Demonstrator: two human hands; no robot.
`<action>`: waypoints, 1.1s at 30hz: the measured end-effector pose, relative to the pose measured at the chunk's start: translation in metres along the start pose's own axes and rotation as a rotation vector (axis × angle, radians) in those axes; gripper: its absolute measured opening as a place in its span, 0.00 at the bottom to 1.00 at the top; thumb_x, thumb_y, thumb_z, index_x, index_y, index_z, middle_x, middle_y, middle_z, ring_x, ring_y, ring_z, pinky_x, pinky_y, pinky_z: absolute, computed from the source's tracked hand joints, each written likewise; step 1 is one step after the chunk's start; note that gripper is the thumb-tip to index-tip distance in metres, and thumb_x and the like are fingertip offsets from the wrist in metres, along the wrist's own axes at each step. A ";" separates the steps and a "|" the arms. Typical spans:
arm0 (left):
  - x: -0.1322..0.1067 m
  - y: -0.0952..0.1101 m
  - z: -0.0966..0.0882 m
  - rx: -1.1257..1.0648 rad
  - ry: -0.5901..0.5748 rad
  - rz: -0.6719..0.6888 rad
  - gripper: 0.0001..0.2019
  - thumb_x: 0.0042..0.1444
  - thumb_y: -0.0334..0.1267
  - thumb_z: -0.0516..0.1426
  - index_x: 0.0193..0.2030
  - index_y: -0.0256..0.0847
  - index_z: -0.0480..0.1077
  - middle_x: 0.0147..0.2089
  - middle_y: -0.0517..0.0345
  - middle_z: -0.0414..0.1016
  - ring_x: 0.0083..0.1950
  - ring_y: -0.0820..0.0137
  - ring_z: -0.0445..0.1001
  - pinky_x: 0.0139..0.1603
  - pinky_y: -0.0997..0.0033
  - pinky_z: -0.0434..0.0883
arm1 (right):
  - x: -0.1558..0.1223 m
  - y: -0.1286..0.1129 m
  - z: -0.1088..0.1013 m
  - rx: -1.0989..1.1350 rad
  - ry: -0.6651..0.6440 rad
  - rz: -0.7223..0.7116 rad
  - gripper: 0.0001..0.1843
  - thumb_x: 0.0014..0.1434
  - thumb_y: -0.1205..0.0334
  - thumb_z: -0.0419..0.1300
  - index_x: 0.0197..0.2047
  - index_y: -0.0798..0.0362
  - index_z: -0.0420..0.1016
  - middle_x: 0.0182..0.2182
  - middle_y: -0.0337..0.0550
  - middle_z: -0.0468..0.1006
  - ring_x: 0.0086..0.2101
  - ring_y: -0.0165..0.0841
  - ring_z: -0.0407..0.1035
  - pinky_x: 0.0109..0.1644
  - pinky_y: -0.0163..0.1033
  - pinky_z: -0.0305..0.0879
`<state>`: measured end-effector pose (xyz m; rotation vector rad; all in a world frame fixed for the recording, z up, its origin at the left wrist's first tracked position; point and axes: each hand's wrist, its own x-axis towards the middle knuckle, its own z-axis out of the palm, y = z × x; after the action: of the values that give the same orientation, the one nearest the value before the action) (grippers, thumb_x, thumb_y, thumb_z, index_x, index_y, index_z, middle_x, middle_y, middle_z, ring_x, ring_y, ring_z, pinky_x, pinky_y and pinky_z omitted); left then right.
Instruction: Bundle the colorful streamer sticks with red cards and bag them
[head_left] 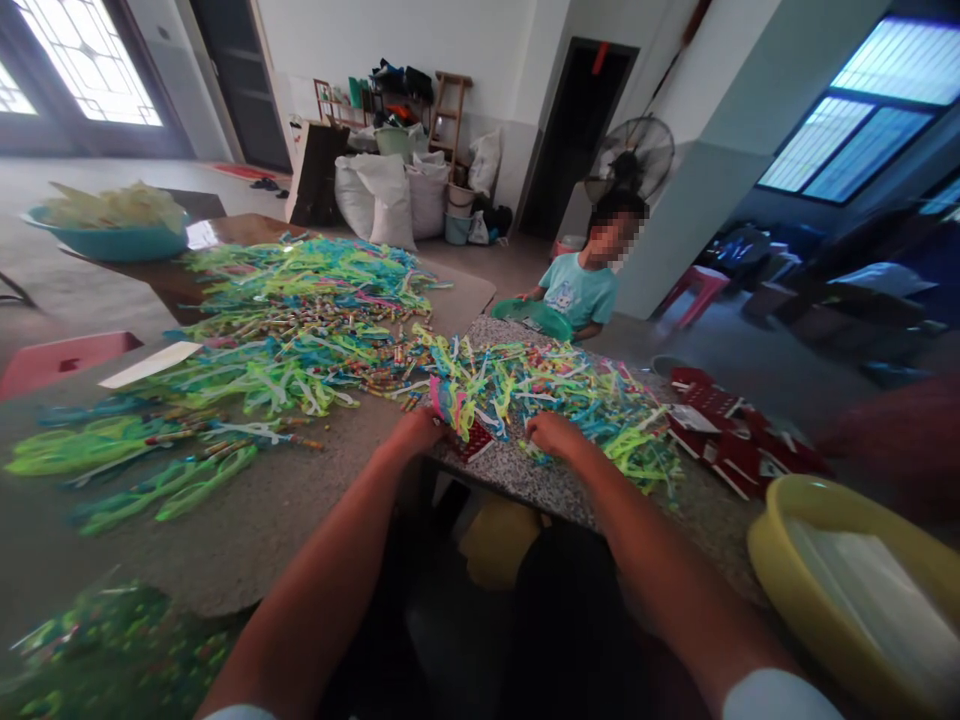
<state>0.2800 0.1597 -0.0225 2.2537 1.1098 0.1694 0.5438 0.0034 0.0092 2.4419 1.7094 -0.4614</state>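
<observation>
Red dotted card (pixel 475 440) by L hand (pixel 429 426), R hand (pixel 553 435) nr neon strands (pixel 592 405); can't tell if either grip's pinching.

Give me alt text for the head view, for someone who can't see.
The left hand is beside a red dotted piece, the right hand near colorful strips heaped on a speckled table. Beyond it, a person is at a green tray; red packets and a yellow tub are at right.

- I see a speckled, stone-like table (pixel 517 482) surface.
- On the table, neon strands (pixel 247 375) look like glossy, translucent plastic.
- Right of the table, the yellow basin (pixel 784 535) is smooth plastic.
- Behind the table, matt sacks (pixel 390 205).
</observation>
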 end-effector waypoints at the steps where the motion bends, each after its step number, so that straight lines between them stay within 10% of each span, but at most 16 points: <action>1: -0.001 0.001 -0.001 -0.002 -0.005 -0.006 0.16 0.60 0.45 0.59 0.52 0.46 0.80 0.47 0.51 0.85 0.48 0.58 0.82 0.49 0.66 0.76 | -0.003 0.003 -0.002 0.008 -0.002 -0.003 0.17 0.59 0.69 0.57 0.43 0.51 0.86 0.44 0.45 0.85 0.45 0.35 0.77 0.46 0.31 0.64; 7: 0.000 0.003 0.000 0.019 -0.017 0.003 0.17 0.60 0.43 0.59 0.54 0.47 0.80 0.47 0.53 0.85 0.47 0.59 0.82 0.49 0.67 0.75 | -0.022 0.028 0.004 0.117 0.235 0.083 0.18 0.64 0.68 0.54 0.50 0.52 0.83 0.49 0.46 0.82 0.48 0.35 0.74 0.53 0.33 0.63; 18: 0.003 0.000 0.002 0.035 -0.024 0.020 0.17 0.60 0.45 0.59 0.54 0.49 0.80 0.50 0.55 0.84 0.50 0.60 0.81 0.48 0.69 0.74 | -0.060 0.061 0.034 0.008 0.212 0.008 0.17 0.65 0.69 0.55 0.53 0.57 0.80 0.52 0.52 0.77 0.52 0.37 0.70 0.60 0.37 0.61; 33: 0.007 -0.003 0.002 0.120 -0.015 -0.011 0.16 0.59 0.46 0.59 0.51 0.47 0.80 0.47 0.53 0.85 0.49 0.58 0.82 0.46 0.71 0.74 | -0.073 -0.002 0.045 -0.090 0.216 0.075 0.14 0.68 0.67 0.52 0.48 0.53 0.79 0.49 0.51 0.77 0.42 0.39 0.74 0.45 0.38 0.65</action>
<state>0.2829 0.1654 -0.0266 2.3494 1.1516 0.0828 0.5110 -0.0729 -0.0097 2.5584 1.6664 -0.1133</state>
